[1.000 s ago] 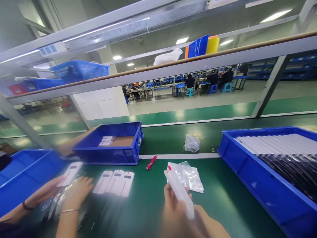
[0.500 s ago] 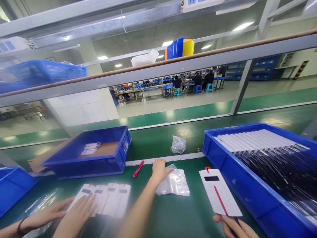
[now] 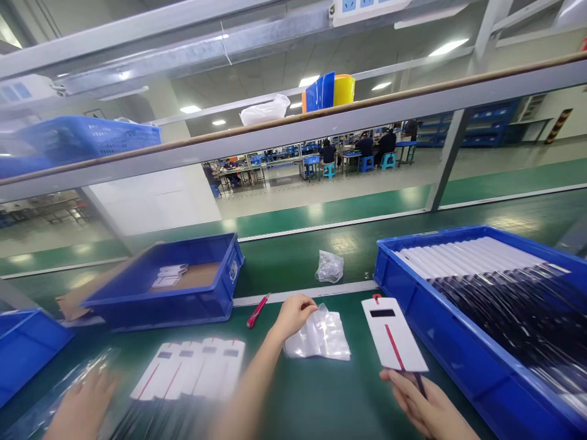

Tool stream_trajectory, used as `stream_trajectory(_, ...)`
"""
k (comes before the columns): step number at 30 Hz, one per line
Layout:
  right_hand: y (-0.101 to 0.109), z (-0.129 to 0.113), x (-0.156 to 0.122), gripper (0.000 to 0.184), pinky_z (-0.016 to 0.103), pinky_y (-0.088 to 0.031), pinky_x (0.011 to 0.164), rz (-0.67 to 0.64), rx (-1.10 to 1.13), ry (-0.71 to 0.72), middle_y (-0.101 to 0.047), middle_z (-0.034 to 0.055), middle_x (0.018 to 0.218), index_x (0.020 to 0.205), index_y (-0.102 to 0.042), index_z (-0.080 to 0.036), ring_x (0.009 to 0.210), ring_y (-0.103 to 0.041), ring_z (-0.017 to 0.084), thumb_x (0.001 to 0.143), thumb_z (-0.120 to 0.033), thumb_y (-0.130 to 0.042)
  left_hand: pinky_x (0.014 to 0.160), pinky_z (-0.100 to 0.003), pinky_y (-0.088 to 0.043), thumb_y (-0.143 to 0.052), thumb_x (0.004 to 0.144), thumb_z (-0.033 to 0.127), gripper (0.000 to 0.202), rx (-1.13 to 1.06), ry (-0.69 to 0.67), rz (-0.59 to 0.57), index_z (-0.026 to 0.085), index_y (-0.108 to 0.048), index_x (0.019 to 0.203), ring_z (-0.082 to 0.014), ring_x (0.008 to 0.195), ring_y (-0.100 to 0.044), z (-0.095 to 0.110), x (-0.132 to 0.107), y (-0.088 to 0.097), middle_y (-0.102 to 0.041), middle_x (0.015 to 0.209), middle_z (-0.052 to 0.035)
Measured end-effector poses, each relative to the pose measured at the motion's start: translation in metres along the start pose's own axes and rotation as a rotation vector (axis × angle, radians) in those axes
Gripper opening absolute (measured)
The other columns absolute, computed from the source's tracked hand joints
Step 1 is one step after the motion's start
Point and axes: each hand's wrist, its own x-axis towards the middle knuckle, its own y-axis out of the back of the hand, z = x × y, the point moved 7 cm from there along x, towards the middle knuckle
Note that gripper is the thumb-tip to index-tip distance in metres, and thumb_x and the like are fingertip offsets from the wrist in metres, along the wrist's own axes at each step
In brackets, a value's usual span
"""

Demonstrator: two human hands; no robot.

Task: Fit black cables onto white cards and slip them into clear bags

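My left hand (image 3: 293, 315) reaches forward onto a small pile of clear plastic bags (image 3: 323, 336) on the green belt, its fingers curled and pinching the pile's near left edge. My right hand (image 3: 419, 403), low at the right, grips the bottom end of a white card (image 3: 392, 333) that carries a black window, a red stripe and a red tab at its top. The card stands tilted in the air just left of the big blue bin (image 3: 413, 305).
The big blue bin holds rows of white and dark packed items (image 3: 486, 263). A row of white cards (image 3: 192, 370), a red cutter (image 3: 257, 310), a crumpled bag (image 3: 329, 267) and a smaller blue bin (image 3: 165, 302) lie ahead. A co-worker's blurred hand (image 3: 82, 406) is at lower left.
My left hand has curled its fingers onto the bag pile's edge. The card in my right hand has shifted slightly left and up. The co-worker's hands have drawn back from the row of cards.
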Motion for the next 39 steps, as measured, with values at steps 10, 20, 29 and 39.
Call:
stream_trajectory(10, -0.051, -0.029, 0.112, 0.027, 0.027, -0.052, 0.058, -0.042, -0.173, 0.184, -0.064, -0.0024, 0.084, 0.097, -0.065, -0.016, 0.064, -0.061, 0.012, 0.098, -0.043, -0.06, 0.086, -0.041, -0.048, -0.038, 0.102, 0.021, 0.032, 0.216, -0.157, 0.102, 0.021, -0.07, 0.101, -0.0261, 0.095, -0.06, 0.014, -0.026, -0.007, -0.068, 0.097, -0.0124)
stream_trajectory(20, -0.092, -0.012, 0.159, 0.028, 0.042, -0.059, 0.082, -0.201, -0.419, 0.149, -0.067, 0.0055, 0.117, 0.118, -0.064, -0.017, 0.096, -0.068, 0.022, 0.096, -0.034, -0.066, 0.08, -0.041, -0.051, -0.037, 0.1, 0.029, 0.032, 0.05, -0.134, 0.162, 0.031, -0.066, 0.088, -0.0271, 0.086, -0.064, 0.017, -0.038, -0.012, -0.068, 0.085, -0.0074)
stream_trajectory(29, -0.062, -0.014, 0.156, 0.025, 0.034, -0.058, 0.071, -0.067, -0.389, 0.089, -0.069, 0.001, 0.1, 0.104, -0.067, -0.016, 0.082, -0.068, 0.018, 0.097, -0.04, -0.064, 0.052, -0.023, -0.036, -0.028, 0.105, 0.04, 0.032, -0.298, 0.255, 0.489, 0.02, -0.05, 0.093, -0.0111, 0.054, -0.045, 0.009, -0.093, 0.068, -0.054, 0.076, 0.0)
stream_trajectory(39, -0.104, -0.073, 0.032, 0.058, 0.024, -0.015, 0.043, -0.417, 0.004, 0.139, -0.034, -0.0096, 0.062, 0.09, -0.069, -0.017, 0.048, -0.017, 0.006, 0.079, -0.074, -0.063, 0.055, -0.023, -0.03, -0.046, 0.099, 0.034, 0.023, -0.44, 0.278, 0.222, 0.018, -0.054, 0.084, -0.0115, 0.06, -0.046, 0.063, -0.14, 0.105, -0.052, 0.07, 0.0017)
